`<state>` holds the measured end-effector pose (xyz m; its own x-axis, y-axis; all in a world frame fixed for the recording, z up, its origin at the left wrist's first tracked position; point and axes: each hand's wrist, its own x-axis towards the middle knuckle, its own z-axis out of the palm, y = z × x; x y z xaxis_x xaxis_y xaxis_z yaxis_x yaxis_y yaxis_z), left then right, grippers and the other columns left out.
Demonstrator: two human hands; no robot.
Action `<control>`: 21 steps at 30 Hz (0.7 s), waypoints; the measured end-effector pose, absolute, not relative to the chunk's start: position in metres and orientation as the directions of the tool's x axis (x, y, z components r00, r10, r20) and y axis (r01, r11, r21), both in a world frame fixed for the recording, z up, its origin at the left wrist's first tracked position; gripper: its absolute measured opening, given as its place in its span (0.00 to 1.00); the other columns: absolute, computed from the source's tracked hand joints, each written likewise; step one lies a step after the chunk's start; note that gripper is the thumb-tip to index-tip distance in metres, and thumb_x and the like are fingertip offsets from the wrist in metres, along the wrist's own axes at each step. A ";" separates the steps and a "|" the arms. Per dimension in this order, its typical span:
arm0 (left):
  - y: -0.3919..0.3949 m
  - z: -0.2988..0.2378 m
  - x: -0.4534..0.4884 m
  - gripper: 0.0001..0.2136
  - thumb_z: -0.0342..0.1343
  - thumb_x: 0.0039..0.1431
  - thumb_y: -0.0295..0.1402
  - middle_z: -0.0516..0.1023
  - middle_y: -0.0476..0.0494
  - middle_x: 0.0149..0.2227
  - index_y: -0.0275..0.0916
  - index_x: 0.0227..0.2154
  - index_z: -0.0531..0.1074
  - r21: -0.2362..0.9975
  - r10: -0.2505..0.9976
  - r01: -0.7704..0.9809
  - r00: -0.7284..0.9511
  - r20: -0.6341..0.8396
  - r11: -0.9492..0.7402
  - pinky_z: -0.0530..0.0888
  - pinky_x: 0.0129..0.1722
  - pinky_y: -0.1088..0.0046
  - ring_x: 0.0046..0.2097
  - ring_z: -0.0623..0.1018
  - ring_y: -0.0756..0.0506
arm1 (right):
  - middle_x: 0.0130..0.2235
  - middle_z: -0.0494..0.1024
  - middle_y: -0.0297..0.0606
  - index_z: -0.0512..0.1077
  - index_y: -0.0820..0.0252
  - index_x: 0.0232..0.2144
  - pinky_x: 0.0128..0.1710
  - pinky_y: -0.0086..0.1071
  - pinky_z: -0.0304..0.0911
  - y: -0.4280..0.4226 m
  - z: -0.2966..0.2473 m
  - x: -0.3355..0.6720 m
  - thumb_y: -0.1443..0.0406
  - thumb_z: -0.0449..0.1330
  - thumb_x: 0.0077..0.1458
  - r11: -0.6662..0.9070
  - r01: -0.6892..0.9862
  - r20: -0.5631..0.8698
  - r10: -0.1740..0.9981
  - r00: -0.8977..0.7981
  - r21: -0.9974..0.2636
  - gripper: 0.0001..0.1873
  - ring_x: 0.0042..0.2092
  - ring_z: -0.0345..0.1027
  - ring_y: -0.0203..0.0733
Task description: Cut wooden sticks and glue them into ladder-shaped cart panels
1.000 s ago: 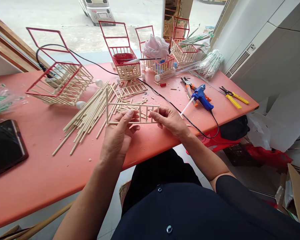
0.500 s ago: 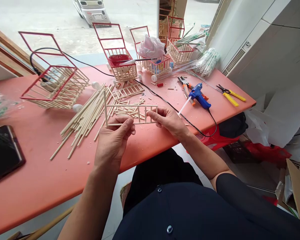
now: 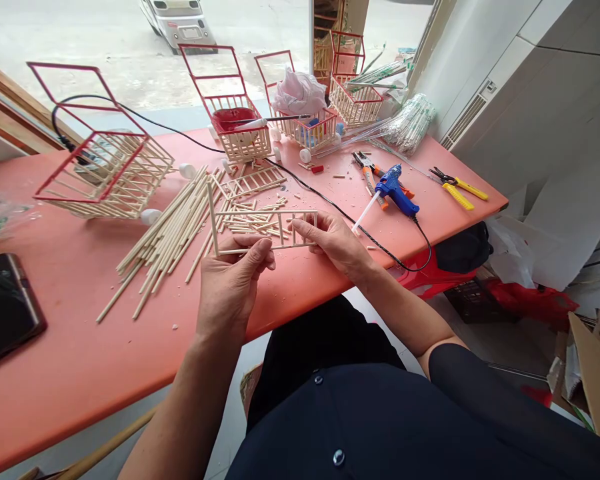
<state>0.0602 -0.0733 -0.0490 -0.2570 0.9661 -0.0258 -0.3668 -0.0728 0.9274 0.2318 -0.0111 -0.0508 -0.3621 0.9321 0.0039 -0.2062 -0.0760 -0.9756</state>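
A ladder-like frame of pale wooden sticks (image 3: 260, 230) is held just above the orange table (image 3: 70, 360) by both hands. My left hand (image 3: 233, 283) pinches its lower rail near the left end. My right hand (image 3: 330, 240) pinches the right end with thumb and fingers. A loose pile of long wooden sticks (image 3: 170, 233) lies on the table just behind and left of the frame. Short cut sticks (image 3: 253, 220) lie under it.
A blue glue gun (image 3: 393, 190) with a black cord lies right of my hands, pliers (image 3: 367, 173) and yellow-handled cutters (image 3: 457, 190) beyond. Several stick carts with red frames (image 3: 100, 160) stand at the back. A dark phone (image 3: 3, 310) lies at far left.
My left hand slid down from the middle of the frame to its lower rail. The frame stayed in both hands and shifted slightly left in view.
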 end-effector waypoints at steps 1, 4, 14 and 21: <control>-0.073 -0.049 0.061 0.16 0.84 0.41 0.39 0.77 0.51 0.25 0.40 0.27 0.83 0.931 0.965 -0.359 -0.262 -0.028 -0.070 0.74 0.31 0.74 0.27 0.75 0.52 | 0.25 0.63 0.25 0.70 0.58 0.26 0.24 0.29 0.45 -0.011 -0.051 0.231 0.39 0.80 0.44 -0.078 -0.209 0.002 0.934 -0.358 -0.975 0.34 0.27 0.49 0.30; -0.074 -0.050 0.061 0.17 0.84 0.41 0.39 0.77 0.51 0.25 0.40 0.27 0.82 0.936 0.962 -0.345 -0.272 -0.029 -0.069 0.75 0.31 0.74 0.27 0.75 0.52 | 0.25 0.64 0.25 0.69 0.57 0.26 0.24 0.29 0.45 -0.012 -0.050 0.230 0.38 0.80 0.42 -0.090 -0.208 -0.013 0.937 -0.348 -0.974 0.35 0.27 0.50 0.30; -0.075 -0.047 0.059 0.18 0.85 0.41 0.39 0.77 0.51 0.25 0.39 0.28 0.84 0.926 0.967 -0.372 -0.251 -0.032 -0.066 0.75 0.32 0.75 0.28 0.75 0.52 | 0.32 0.73 0.30 0.77 0.60 0.42 0.24 0.26 0.55 -0.004 -0.051 0.239 0.39 0.79 0.46 -0.054 -0.175 0.009 0.941 -0.339 -0.983 0.36 0.30 0.60 0.31; -0.076 -0.044 0.062 0.17 0.85 0.40 0.37 0.78 0.50 0.24 0.38 0.28 0.84 0.928 0.965 -0.365 -0.262 -0.022 -0.078 0.74 0.31 0.76 0.28 0.76 0.52 | 0.34 0.77 0.34 0.76 0.60 0.37 0.28 0.27 0.65 0.005 -0.048 0.247 0.38 0.77 0.49 0.076 -0.085 0.101 0.928 -0.358 -0.994 0.34 0.33 0.67 0.34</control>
